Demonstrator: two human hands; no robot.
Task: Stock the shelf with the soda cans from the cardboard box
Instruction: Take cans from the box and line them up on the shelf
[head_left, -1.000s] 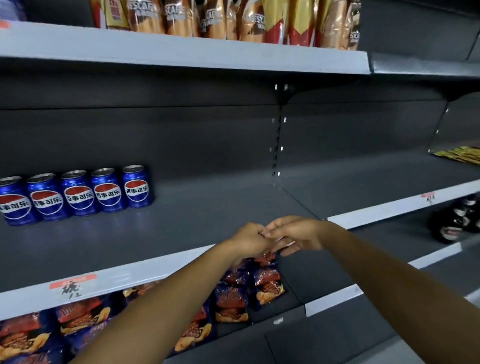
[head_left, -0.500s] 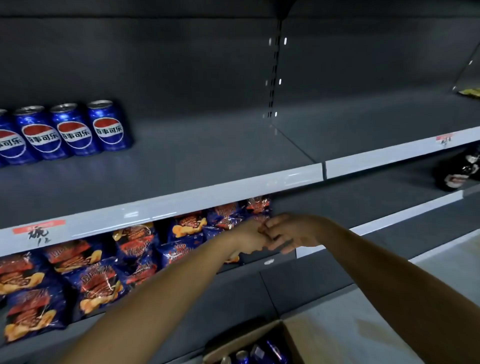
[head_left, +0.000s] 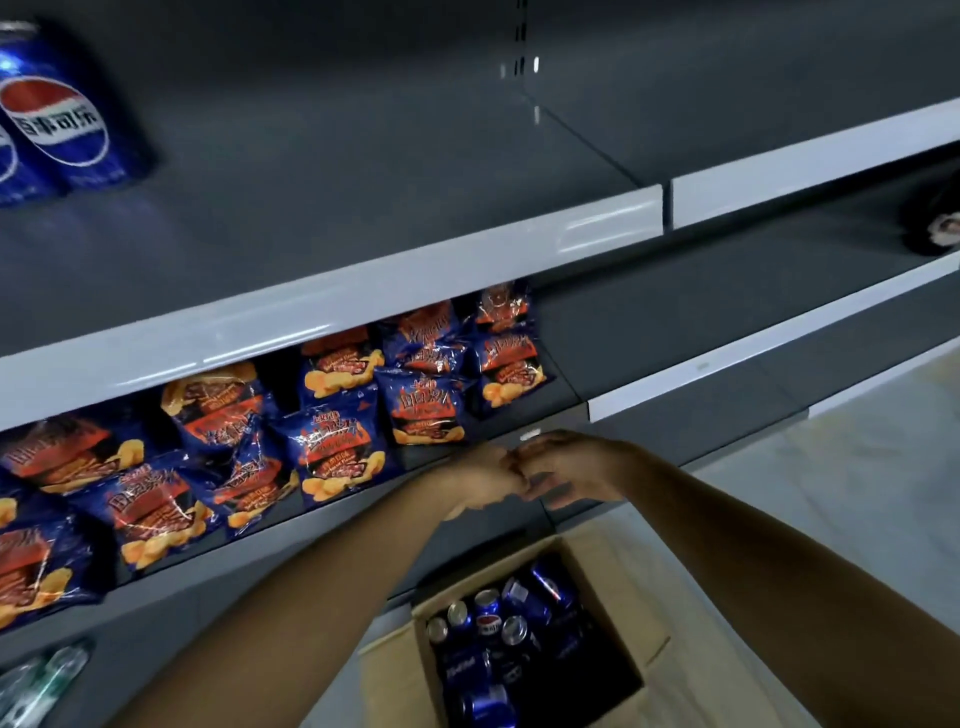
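Both hands meet at centre frame, left hand (head_left: 485, 475) and right hand (head_left: 569, 475) touching with fingers curled and no can in them — whether they pinch anything I cannot tell. The risk: reaching blind into the open brown cardboard box (head_left: 618, 571) at bottom centre, where roughly eight blue aluminium soda cans (head_left: 491, 621) sit jumbled, could knock or dent one. Two blue shelved cans (head_left: 57, 124) show upper left on the grey metal shelf (head_left: 337, 171) — about a dozen blue-and-orange snack bags (head_left: 332, 441) lie beneath.

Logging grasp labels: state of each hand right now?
Left hand: fingers curled, touching the right hand, no can held.
Right hand: touching the left, holding no can; grip cannot be told.
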